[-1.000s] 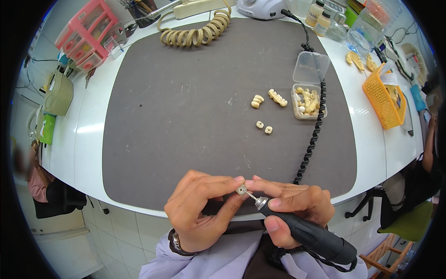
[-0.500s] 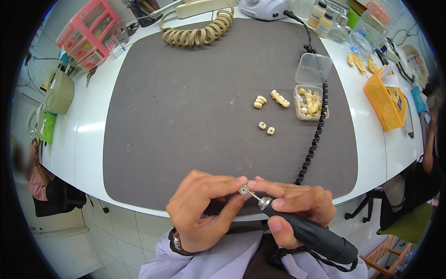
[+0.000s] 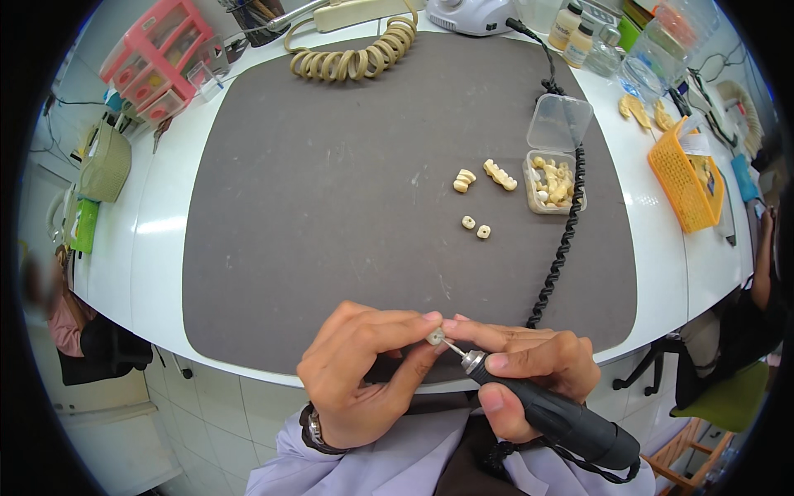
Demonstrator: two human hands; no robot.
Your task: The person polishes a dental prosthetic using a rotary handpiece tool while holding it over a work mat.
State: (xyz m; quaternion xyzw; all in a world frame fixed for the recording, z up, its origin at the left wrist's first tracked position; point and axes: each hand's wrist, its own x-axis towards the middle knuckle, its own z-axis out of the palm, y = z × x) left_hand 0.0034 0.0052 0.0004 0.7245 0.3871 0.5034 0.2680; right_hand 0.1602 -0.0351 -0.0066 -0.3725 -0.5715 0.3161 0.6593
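Near the mat's front edge, my left hand (image 3: 364, 372) pinches a small pale tooth-like piece (image 3: 436, 337) between thumb and fingertips. My right hand (image 3: 538, 372) grips a black rotary handpiece (image 3: 546, 413), its thin bit at or very close to the piece, and my right index fingertip rests beside the piece. Further back on the grey mat (image 3: 314, 207) lie two small pale pieces (image 3: 484, 231), two longer joined pieces (image 3: 499, 174) and an open clear box (image 3: 534, 194) holding several more, with the handpiece's coiled black cord (image 3: 555, 264) running past it.
Pink drawers (image 3: 161, 58), a beige coiled cord (image 3: 351, 62) and a white machine (image 3: 467, 16) line the back. Bottles (image 3: 566, 25) and an orange basket (image 3: 686, 186) stand right; a woven basket (image 3: 107, 165) left. Seated people (image 3: 70, 314) appear at both sides, partly visible.
Both hands, with the piece and handpiece, have shifted slightly right. The mat's objects appear a little further right in the picture. The grips look the same.
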